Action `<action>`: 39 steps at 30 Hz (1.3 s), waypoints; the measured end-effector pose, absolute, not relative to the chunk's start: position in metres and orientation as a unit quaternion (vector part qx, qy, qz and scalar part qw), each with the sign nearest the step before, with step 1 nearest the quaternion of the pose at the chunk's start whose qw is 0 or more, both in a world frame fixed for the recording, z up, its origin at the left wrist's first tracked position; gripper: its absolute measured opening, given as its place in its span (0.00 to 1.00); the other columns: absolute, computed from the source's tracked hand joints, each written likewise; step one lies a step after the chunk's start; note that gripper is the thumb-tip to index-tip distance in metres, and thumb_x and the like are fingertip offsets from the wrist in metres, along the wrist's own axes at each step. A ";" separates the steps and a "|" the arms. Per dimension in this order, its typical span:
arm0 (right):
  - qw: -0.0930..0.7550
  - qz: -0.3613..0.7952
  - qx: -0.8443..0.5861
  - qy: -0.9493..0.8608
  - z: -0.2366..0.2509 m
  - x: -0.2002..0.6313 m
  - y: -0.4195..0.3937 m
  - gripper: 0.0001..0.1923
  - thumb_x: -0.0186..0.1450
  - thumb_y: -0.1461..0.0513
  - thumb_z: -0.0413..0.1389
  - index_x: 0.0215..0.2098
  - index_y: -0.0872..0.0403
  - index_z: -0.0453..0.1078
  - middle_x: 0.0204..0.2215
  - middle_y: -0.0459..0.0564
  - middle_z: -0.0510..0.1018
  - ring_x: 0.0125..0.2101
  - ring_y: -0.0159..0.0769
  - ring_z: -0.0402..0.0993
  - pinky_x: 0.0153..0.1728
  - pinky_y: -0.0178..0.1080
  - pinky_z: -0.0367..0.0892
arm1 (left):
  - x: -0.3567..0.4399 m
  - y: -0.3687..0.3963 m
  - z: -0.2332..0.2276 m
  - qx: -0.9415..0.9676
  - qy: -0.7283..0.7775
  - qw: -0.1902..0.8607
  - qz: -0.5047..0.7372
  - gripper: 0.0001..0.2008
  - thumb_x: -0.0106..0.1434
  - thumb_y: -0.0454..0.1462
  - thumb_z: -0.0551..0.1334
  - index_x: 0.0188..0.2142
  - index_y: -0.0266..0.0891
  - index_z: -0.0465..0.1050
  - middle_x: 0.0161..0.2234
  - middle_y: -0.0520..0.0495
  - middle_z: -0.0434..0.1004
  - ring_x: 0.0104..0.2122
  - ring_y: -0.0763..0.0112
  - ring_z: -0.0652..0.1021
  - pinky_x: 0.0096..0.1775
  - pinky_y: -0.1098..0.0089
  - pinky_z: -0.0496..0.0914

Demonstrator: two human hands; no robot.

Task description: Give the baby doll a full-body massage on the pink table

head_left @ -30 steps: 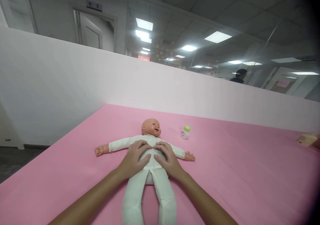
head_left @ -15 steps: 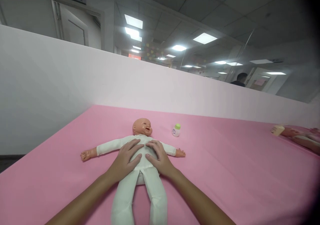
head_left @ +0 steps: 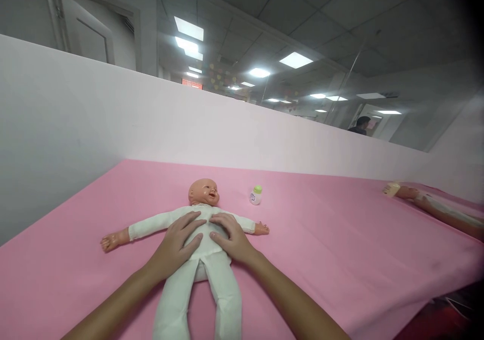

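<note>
A plastic baby doll in white cloth suit (head_left: 200, 239) lies face-up on pink table (head_left: 340, 239); left hand (head_left: 174, 247) and right hand (head_left: 231, 238) press flat, fingers spread, on its belly.

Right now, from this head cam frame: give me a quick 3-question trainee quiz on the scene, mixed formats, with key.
1. True or false: both the left hand and the right hand lie flat on the torso of the doll.
2. Multiple choice: the small bottle with the green cap stands A) on the doll's chest, B) on the pink mat beyond the doll's outstretched arm, C) in the left hand.
3. Fill in: the doll lies on its ____, arms spread.

Key: 1 true; 2 B; 3 back.
</note>
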State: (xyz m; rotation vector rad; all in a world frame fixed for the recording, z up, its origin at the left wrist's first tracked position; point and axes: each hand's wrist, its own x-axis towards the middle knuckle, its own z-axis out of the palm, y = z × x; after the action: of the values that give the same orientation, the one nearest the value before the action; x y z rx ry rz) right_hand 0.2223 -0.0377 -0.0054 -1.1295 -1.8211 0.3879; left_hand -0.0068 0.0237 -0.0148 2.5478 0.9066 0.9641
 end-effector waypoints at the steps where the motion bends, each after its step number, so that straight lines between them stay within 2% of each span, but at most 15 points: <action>1: 0.458 0.165 -0.463 -0.741 -0.005 0.222 -0.039 0.23 0.67 0.52 0.62 0.59 0.43 0.71 0.60 0.50 0.73 0.63 0.43 0.65 0.67 0.51 0.59 | -0.007 0.024 -0.015 0.880 0.313 0.137 0.331 0.22 0.74 0.48 0.54 0.64 0.55 0.68 0.70 0.48 0.60 0.68 0.51 0.63 0.67 0.44 0.60; 4: 0.438 0.194 -0.480 -0.735 -0.005 0.222 -0.041 0.32 0.63 0.48 0.66 0.64 0.41 0.67 0.67 0.50 0.65 0.68 0.46 0.58 0.69 0.54 0.54 | -0.008 0.024 -0.016 0.883 0.311 0.142 0.320 0.22 0.74 0.49 0.54 0.66 0.58 0.65 0.71 0.50 0.57 0.69 0.51 0.61 0.67 0.44 0.58; 6: 0.436 0.207 -0.488 -0.727 -0.005 0.223 -0.041 0.35 0.62 0.47 0.66 0.65 0.40 0.66 0.68 0.50 0.62 0.69 0.47 0.56 0.69 0.55 0.54 | -0.008 0.024 -0.014 0.884 0.310 0.139 0.321 0.23 0.74 0.49 0.54 0.66 0.59 0.65 0.71 0.51 0.56 0.69 0.51 0.61 0.67 0.44 0.59; 8: 0.443 0.210 -0.491 -0.720 -0.005 0.223 -0.040 0.33 0.62 0.48 0.66 0.64 0.39 0.67 0.66 0.49 0.64 0.68 0.46 0.58 0.69 0.54 0.55 | -0.008 0.022 -0.010 0.883 0.312 0.135 0.324 0.22 0.73 0.49 0.55 0.64 0.58 0.67 0.69 0.50 0.61 0.66 0.51 0.65 0.65 0.46 0.63; 11: 0.451 0.203 -0.487 -0.719 -0.004 0.224 -0.038 0.25 0.66 0.51 0.63 0.60 0.40 0.70 0.59 0.49 0.69 0.64 0.43 0.63 0.67 0.51 0.58 | -0.007 0.018 -0.002 0.885 0.313 0.129 0.320 0.20 0.72 0.49 0.55 0.60 0.55 0.72 0.58 0.46 0.71 0.56 0.54 0.74 0.58 0.50 0.70; 14: 0.449 0.194 -0.484 -0.726 -0.004 0.225 -0.038 0.22 0.69 0.53 0.60 0.60 0.41 0.70 0.58 0.50 0.69 0.63 0.42 0.63 0.67 0.50 0.58 | -0.006 0.014 0.003 0.884 0.311 0.120 0.329 0.18 0.72 0.48 0.55 0.57 0.52 0.74 0.50 0.45 0.73 0.50 0.57 0.75 0.54 0.52 0.72; 16: 0.439 0.201 -0.485 -0.729 -0.005 0.225 -0.040 0.26 0.67 0.51 0.61 0.63 0.40 0.67 0.62 0.50 0.66 0.66 0.43 0.59 0.69 0.51 0.55 | -0.006 0.014 0.002 0.882 0.306 0.117 0.339 0.19 0.72 0.47 0.55 0.58 0.52 0.73 0.52 0.45 0.72 0.52 0.56 0.74 0.56 0.51 0.71; 20: 0.418 0.234 -0.492 -0.727 -0.006 0.223 -0.041 0.38 0.64 0.46 0.64 0.69 0.39 0.59 0.71 0.49 0.55 0.71 0.47 0.49 0.71 0.55 0.49 | -0.007 0.014 -0.006 0.884 0.319 0.112 0.322 0.22 0.73 0.49 0.54 0.65 0.57 0.66 0.66 0.46 0.63 0.65 0.49 0.65 0.63 0.44 0.62; 23: 0.436 0.216 -0.487 -0.725 -0.006 0.222 -0.039 0.35 0.64 0.48 0.64 0.66 0.41 0.63 0.66 0.50 0.63 0.68 0.46 0.56 0.69 0.54 0.53 | -0.008 0.015 -0.010 0.887 0.333 0.118 0.298 0.25 0.73 0.51 0.53 0.68 0.61 0.60 0.71 0.49 0.54 0.69 0.47 0.57 0.66 0.41 0.57; 25: 0.454 0.196 -0.485 -0.721 -0.006 0.221 -0.038 0.28 0.65 0.50 0.64 0.62 0.42 0.68 0.59 0.50 0.69 0.64 0.44 0.62 0.67 0.52 0.57 | -0.009 0.015 -0.010 0.886 0.330 0.123 0.302 0.25 0.73 0.51 0.53 0.68 0.60 0.59 0.71 0.49 0.55 0.69 0.49 0.59 0.66 0.43 0.58; 28: 0.467 0.187 -0.486 -0.714 -0.005 0.219 -0.037 0.23 0.65 0.52 0.64 0.57 0.42 0.71 0.54 0.50 0.71 0.60 0.42 0.66 0.65 0.50 0.61 | -0.008 0.015 -0.007 0.882 0.324 0.125 0.319 0.24 0.73 0.49 0.54 0.66 0.57 0.62 0.67 0.47 0.61 0.65 0.51 0.64 0.64 0.47 0.61; 31: 0.459 0.201 -0.492 -0.712 -0.004 0.218 -0.040 0.28 0.63 0.52 0.66 0.60 0.42 0.69 0.57 0.51 0.68 0.63 0.44 0.63 0.67 0.50 0.58 | -0.007 0.014 -0.003 0.883 0.323 0.123 0.317 0.21 0.73 0.48 0.55 0.62 0.53 0.68 0.61 0.45 0.67 0.60 0.52 0.69 0.60 0.48 0.65; 35: 0.427 0.235 -0.508 -0.710 -0.004 0.220 -0.043 0.37 0.59 0.49 0.69 0.64 0.40 0.65 0.67 0.51 0.60 0.70 0.48 0.52 0.70 0.54 0.51 | -0.006 0.013 0.001 0.887 0.316 0.121 0.315 0.19 0.73 0.44 0.53 0.60 0.51 0.69 0.54 0.44 0.70 0.55 0.55 0.71 0.56 0.50 0.68; 39: 0.424 0.238 -0.509 -0.711 -0.005 0.221 -0.042 0.33 0.62 0.51 0.67 0.64 0.41 0.66 0.68 0.50 0.59 0.70 0.45 0.51 0.70 0.53 0.50 | -0.007 0.013 0.000 0.889 0.304 0.128 0.316 0.20 0.73 0.37 0.49 0.59 0.51 0.71 0.55 0.44 0.70 0.57 0.57 0.71 0.57 0.51 0.67</action>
State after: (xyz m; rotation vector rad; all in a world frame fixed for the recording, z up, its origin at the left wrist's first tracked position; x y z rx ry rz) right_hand 0.2212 -0.0424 -0.0046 -1.2727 -1.7783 0.5967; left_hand -0.0068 0.0134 -0.0003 2.5866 0.8855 0.9192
